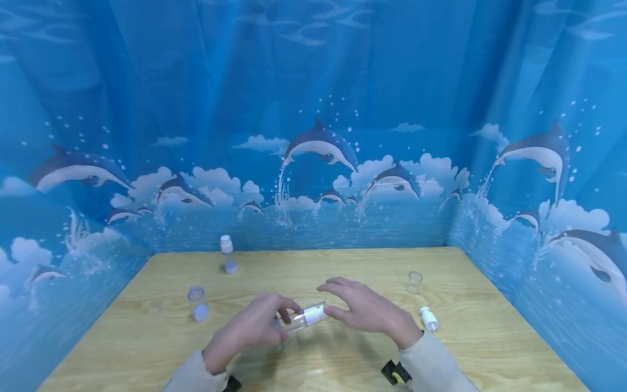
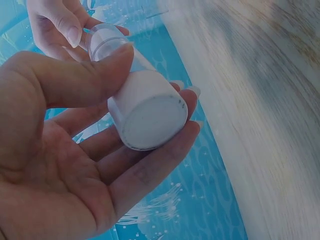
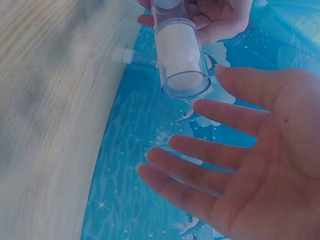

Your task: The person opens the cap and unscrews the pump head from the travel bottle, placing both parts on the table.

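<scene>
My left hand (image 1: 254, 324) grips a clear cylindrical pump bottle (image 1: 294, 323) between thumb and fingers, tilted over the table. In the left wrist view, the white round base of the bottle (image 2: 155, 122) faces the camera. A white pump part (image 3: 177, 50) sits inside the clear sleeve at the other end, whose rim points toward my right hand (image 1: 364, 306). That hand is spread with straight fingers and holds nothing. Its thumb tip is close beside the sleeve end in the head view, while the right wrist view shows the palm facing the bottle.
At the back left of the wooden table (image 1: 372, 348) stands a bottle with a white top (image 1: 226, 245). A clear container (image 1: 197, 302) stands nearer on the left. To the right are a clear cap (image 1: 413, 280) and a white pump head (image 1: 428, 318). Dolphin-print curtains (image 1: 313, 218) border the table.
</scene>
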Demonstrator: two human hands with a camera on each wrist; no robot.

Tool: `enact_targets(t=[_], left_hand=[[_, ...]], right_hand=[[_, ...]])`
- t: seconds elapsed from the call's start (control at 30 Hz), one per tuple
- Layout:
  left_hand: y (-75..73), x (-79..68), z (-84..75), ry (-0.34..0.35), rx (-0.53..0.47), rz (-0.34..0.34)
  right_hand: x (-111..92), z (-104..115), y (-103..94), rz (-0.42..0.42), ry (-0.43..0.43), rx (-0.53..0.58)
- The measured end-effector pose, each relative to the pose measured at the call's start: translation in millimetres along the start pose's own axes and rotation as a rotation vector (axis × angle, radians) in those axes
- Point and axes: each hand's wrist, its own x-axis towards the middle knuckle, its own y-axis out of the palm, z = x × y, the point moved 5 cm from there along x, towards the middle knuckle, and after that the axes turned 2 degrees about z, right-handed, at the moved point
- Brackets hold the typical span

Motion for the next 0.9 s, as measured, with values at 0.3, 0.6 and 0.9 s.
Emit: enact_targets(t=[0.3,0.6,0.9], left_hand=[[0.5,1.4,-2.1,-0.01,-0.005,0.01],[2.9,2.3,-3.6,-0.006,-0.016,0.019],[3.9,1.6,-4.7,-0.006,-0.035,0.033]], right_hand=[[1.1,1.8,1.7,-0.012,-0.031,0.011],[5.3,1.1,9.3,0.007,-0.05,0.081],[8.4,1.2,14.5,0.029,-0.057,0.13]])
